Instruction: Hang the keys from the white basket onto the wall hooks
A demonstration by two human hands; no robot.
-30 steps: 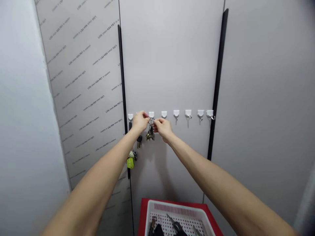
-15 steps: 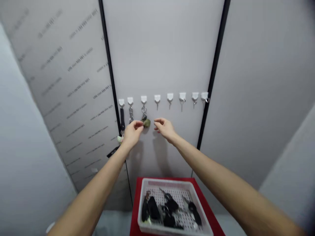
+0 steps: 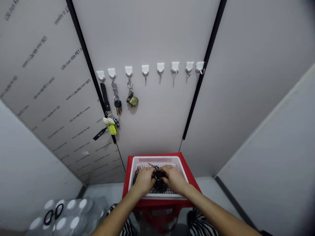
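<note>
Both hands are down inside a white plastic basket (image 3: 134, 164). My left hand (image 3: 145, 179) and my right hand (image 3: 175, 178) face each other, fingers curled around a bunch of black-headed keys (image 3: 159, 185) between them. The fingertips are partly hidden among the keys. Above, on the wall, hang a black strap keychain (image 3: 105, 96) with a yellow-green tag (image 3: 112, 129), a chain with a black-headed key (image 3: 118, 104), and a key ring with a brass-coloured pendant (image 3: 133, 101).
White hooks (image 3: 160, 67) run in a row along the wall panel, several with nothing on them. The basket stands on a red surface (image 3: 185, 170). Capped plastic bottles (image 3: 73, 216) with a black handle (image 3: 53, 213) stand at lower left. Black strips (image 3: 197, 88) edge the panel.
Both hands have dropped from beside the brass-coloured pendant on the wall into the basket and now hold keys there. The pendant's key ring stays on its hook. The view has tilted downward.
</note>
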